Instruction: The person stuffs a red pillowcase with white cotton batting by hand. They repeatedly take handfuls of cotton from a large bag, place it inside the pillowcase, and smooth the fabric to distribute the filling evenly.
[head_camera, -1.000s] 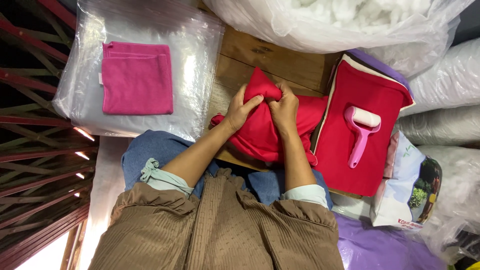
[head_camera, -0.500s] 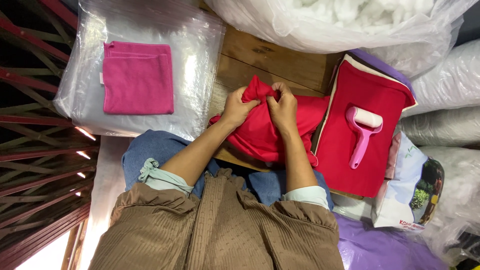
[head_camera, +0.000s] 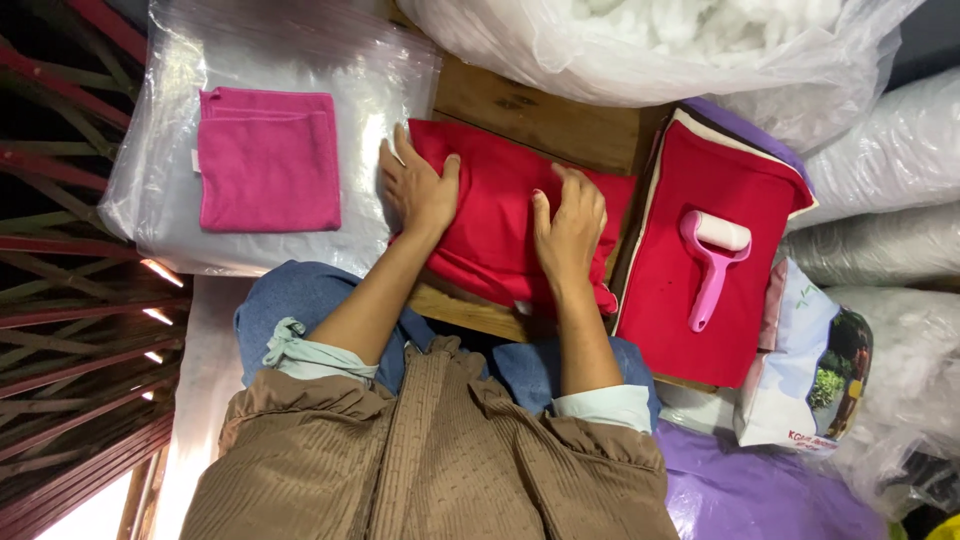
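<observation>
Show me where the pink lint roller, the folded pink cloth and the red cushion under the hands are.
pink lint roller (head_camera: 712, 262): head view, on its handle just below the white roll.
folded pink cloth (head_camera: 268, 160): head view, middle of its top face.
red cushion (head_camera: 495, 215): head view, bare fabric between the two hands.

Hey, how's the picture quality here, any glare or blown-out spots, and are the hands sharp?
Head view: glare streaks the clear plastic around the pink cloth; a blown-out patch sits at the bottom left; the left hand and right hand look sharp, flat on the red cushion; lighting is soft, with dark slats at left.
</observation>
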